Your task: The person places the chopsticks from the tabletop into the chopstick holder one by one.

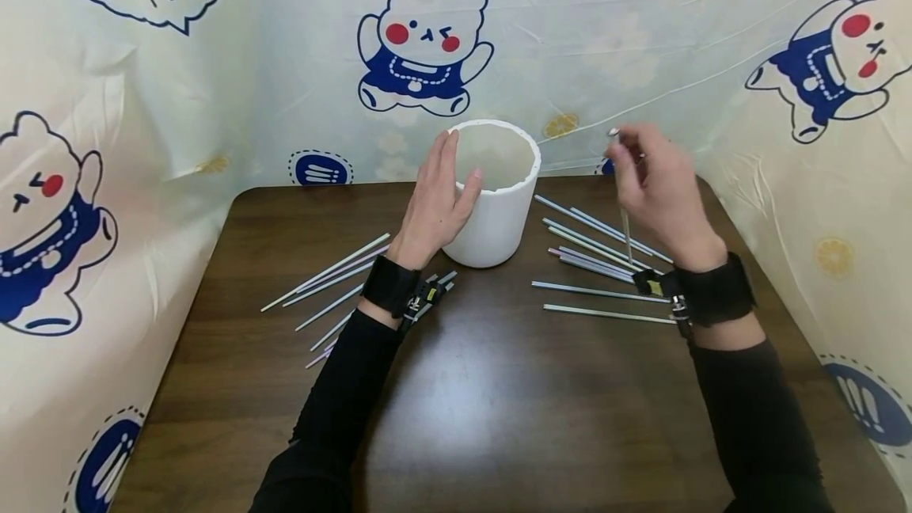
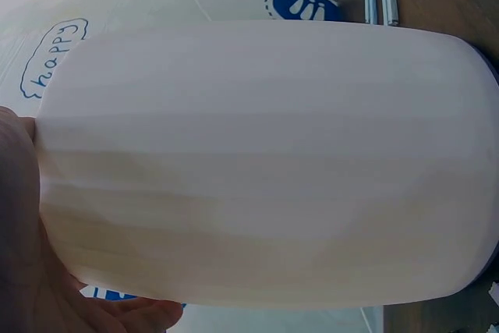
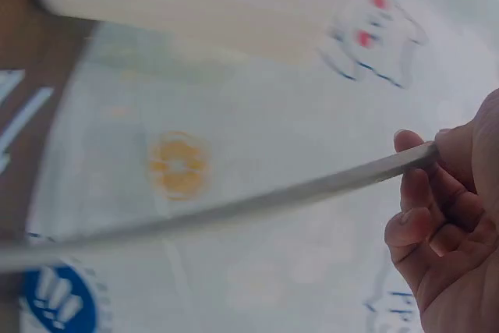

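Observation:
A white round pot [image 1: 492,220] with an uneven rim stands upright near the table's back edge. My left hand [image 1: 435,204] rests against its left side at the rim, fingers straight and thumb spread toward the front. In the left wrist view the pot's pale wall [image 2: 265,169] fills most of the frame. My right hand [image 1: 659,188], raised to the right of the pot, pinches a thin stick [image 1: 625,228] near its top end. The stick points downward, over other sticks. From the right wrist, this long grey stick [image 3: 273,200] runs out from between thumb and fingers.
Several pale thin sticks [image 1: 598,290] lie on the dark wooden table [image 1: 484,418] at right, partly under my right wrist. More sticks [image 1: 328,275] lie at left, some hidden by my left forearm. A printed cloth [image 1: 285,77] with cartoon bears hangs around the table's back and sides.

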`<state>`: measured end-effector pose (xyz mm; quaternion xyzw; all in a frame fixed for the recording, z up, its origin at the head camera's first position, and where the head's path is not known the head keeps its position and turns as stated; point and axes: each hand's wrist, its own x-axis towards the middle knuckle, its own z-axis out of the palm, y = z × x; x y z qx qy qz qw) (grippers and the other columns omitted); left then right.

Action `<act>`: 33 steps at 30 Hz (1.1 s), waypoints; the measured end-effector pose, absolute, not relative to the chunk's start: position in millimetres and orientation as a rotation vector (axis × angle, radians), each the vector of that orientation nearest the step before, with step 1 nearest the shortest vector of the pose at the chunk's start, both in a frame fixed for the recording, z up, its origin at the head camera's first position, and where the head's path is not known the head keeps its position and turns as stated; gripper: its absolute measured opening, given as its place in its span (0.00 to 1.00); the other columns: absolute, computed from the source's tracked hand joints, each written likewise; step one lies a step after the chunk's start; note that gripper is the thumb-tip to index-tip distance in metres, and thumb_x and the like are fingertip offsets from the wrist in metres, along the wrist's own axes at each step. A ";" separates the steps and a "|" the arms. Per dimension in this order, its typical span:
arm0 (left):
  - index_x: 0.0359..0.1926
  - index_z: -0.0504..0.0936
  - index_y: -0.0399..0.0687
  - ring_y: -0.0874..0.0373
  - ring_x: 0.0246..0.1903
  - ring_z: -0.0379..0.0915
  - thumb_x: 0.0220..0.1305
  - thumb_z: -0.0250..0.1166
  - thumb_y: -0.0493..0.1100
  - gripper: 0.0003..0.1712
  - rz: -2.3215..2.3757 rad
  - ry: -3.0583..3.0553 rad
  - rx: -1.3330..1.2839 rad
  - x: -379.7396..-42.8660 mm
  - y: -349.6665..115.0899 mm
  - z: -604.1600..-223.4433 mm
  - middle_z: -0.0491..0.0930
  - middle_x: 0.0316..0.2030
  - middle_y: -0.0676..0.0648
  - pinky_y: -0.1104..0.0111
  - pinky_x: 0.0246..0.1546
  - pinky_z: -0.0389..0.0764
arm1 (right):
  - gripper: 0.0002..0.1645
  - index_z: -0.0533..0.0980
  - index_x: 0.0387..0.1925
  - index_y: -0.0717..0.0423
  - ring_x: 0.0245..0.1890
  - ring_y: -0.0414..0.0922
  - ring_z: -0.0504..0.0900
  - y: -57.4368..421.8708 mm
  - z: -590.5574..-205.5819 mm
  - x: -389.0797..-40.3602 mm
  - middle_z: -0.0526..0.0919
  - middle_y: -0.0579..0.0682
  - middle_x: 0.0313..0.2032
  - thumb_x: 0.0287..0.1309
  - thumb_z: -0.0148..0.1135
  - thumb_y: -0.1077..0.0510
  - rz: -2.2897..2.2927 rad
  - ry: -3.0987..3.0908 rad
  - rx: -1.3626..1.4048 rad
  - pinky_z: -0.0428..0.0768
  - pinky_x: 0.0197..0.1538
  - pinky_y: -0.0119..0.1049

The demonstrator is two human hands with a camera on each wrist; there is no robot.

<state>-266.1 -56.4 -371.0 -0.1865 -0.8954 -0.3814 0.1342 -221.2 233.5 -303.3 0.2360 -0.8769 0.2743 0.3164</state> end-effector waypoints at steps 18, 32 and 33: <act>0.80 0.48 0.44 0.40 0.77 0.51 0.77 0.47 0.59 0.41 -1.118 -2.607 -0.546 -266.2 -60.8 -368.8 0.45 0.81 0.38 0.47 0.76 0.58 | 0.12 0.77 0.52 0.61 0.38 0.30 0.82 201.7 -182.7 -231.4 0.81 0.26 0.40 0.70 0.57 0.65 1.095 -1.940 0.542 0.78 0.44 0.19; 0.80 0.46 0.41 0.42 0.77 0.52 0.77 0.46 0.60 0.43 -1.128 -2.660 -0.505 -265.0 -60.4 -370.2 0.43 0.82 0.41 0.49 0.76 0.60 | 0.14 0.76 0.55 0.60 0.35 0.32 0.80 164.7 -181.3 -272.3 0.79 0.25 0.41 0.74 0.53 0.59 1.093 -2.007 0.693 0.80 0.46 0.21; 0.80 0.46 0.40 0.42 0.77 0.52 0.77 0.46 0.60 0.43 -1.124 -2.660 -0.508 -264.7 -60.4 -370.0 0.43 0.82 0.41 0.49 0.76 0.60 | 0.14 0.75 0.55 0.59 0.35 0.31 0.79 163.0 -183.4 -275.4 0.79 0.26 0.41 0.74 0.53 0.59 1.098 -2.026 0.692 0.80 0.46 0.20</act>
